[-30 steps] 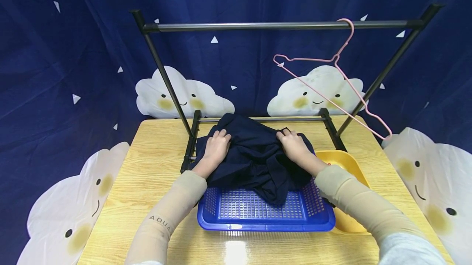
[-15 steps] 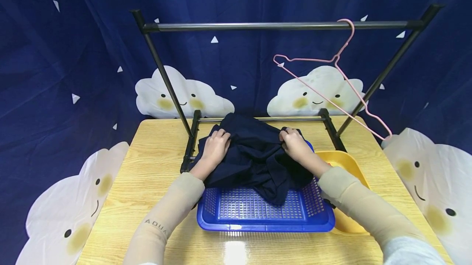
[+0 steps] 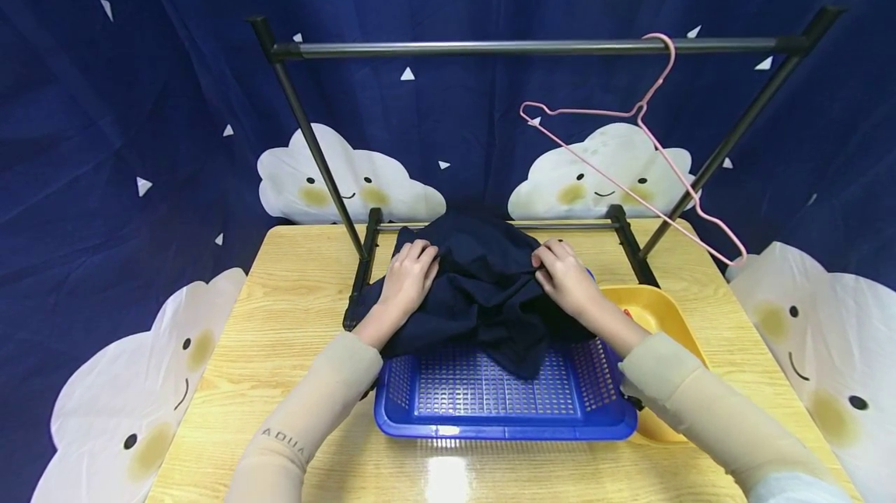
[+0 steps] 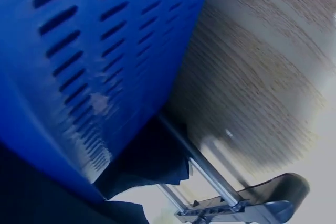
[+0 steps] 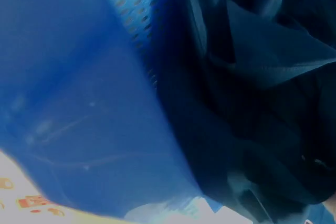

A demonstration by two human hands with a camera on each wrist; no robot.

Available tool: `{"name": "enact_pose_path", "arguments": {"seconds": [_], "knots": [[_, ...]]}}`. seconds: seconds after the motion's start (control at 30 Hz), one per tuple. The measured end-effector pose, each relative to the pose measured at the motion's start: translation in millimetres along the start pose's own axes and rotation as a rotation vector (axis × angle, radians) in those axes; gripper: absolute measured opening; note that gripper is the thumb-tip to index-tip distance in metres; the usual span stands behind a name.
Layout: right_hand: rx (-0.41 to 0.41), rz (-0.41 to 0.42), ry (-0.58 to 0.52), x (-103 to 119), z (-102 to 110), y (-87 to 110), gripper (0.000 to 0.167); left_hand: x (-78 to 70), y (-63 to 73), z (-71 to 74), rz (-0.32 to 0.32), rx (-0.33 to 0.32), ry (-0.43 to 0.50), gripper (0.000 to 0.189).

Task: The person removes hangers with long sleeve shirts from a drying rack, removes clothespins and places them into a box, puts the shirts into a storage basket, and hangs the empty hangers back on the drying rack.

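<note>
A crumpled dark navy garment lies bunched over the back of a blue perforated basket; its kind is hidden by the folds. On its left side my left hand grips the fabric with curled fingers. At the upper right, my right hand pinches the cloth between thumb and fingers. The right wrist view shows loose folds of the garment beside the basket wall. In the left wrist view, a corner of the dark fabric hangs past the basket's slotted side.
A black rack with a metal top rail stands over the wooden table. One pink hanger hangs at the rail's right. Under my right forearm sits a yellow tray with something small and red inside. A blue cloud-print curtain is behind.
Both hands have kept hold while the garment shifted. Its right part has drawn inward from the basket's back right corner, and its front hanging fold has risen a little. The right hand closed to a pinch.
</note>
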State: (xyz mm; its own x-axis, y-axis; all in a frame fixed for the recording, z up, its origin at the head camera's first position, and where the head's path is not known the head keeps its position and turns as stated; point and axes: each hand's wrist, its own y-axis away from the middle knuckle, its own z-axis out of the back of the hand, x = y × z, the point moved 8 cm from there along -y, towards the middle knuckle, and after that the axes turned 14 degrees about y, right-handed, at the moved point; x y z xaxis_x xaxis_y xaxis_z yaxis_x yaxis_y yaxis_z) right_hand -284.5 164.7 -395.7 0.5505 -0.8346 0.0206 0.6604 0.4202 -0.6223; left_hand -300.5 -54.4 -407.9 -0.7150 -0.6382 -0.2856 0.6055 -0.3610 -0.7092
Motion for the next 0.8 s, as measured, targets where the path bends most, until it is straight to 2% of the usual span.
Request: {"name": "enact_pose_path", "arguments": {"seconds": [0.23,0.5,0.7,0.8], "knots": [[-0.152,0.054,-0.039,12,25,5.7,0.02,-18.8,-2.7,14.2,-0.087,-0.109,0.079,0.011],[-0.284,0.113,-0.063,27,53,12.8,0.018,-41.7,-7.3,23.3,-0.166,-0.152,0.159,0.011],[-0.399,0.14,-0.034,37,73,17.3,0.008,-55.1,-9.2,31.3,-0.221,-0.176,0.184,0.009],[-0.458,0.151,-0.033,41,80,20.4,0.012,-61.8,-10.0,34.2,-0.248,-0.174,0.192,0.008]]}}
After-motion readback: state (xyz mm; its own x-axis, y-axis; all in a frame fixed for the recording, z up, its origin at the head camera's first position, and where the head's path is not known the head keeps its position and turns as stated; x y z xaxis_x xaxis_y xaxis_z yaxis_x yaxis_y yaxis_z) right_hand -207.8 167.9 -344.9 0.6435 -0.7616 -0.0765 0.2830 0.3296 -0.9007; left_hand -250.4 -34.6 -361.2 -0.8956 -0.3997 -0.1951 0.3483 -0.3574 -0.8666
